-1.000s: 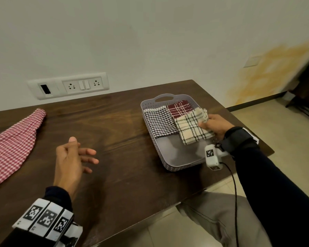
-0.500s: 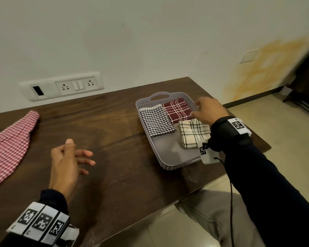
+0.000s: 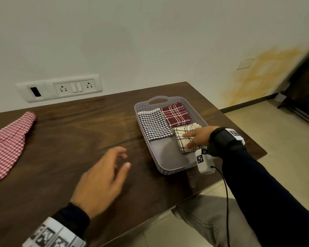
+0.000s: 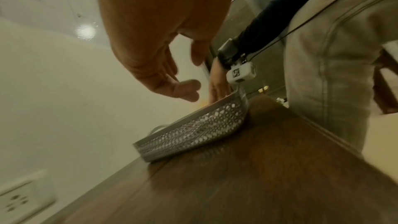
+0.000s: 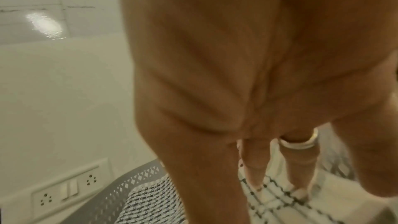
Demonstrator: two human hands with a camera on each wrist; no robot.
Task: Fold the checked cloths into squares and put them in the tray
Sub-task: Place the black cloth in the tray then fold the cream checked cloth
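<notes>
- Cream checked cloth [image 3: 185,138], folded square, now flat on the tray floor against the right wall, just in front of the maroon plaid square [image 3: 175,114]; 1 s ago held bunched above the tray, 0.5 s ago dropped with the hand lifted off.
- Right hand [image 3: 197,137] back on it: fingers [image 5: 296,168] straight and spread, pressing the cream square flat, nothing pinched.
- Left hand [image 3: 100,182] hovering above the table near its front edge, fingers loosely spread, holding nothing; nearer the tray than 0.5 s ago.
- Meaning for the task, as a judgement: 3rd cloth placed, only smoothing left on it; front-left part of the tray floor bare, so room for 1 more.
- Red gingham cloth [image 3: 6,145] unfolded at the table's left edge, well apart from both hands; probably next in line.
- Tray [image 3: 174,167] near the table's right edge: grey plastic, rectangular with rounded corners, perforated lattice walls, handle cut-out at the far end, smooth floor.
- Black-and-white houndstooth square [image 3: 154,126] at the far left of the tray, touching the maroon one beside it.
- All 4 cloths soft woven fabric, limp, layered edges visible on the cream one; likely to spring open slightly unless pressed.
- Table [image 3: 78,125]: dark wood, visible grain, slight sheen.
</notes>
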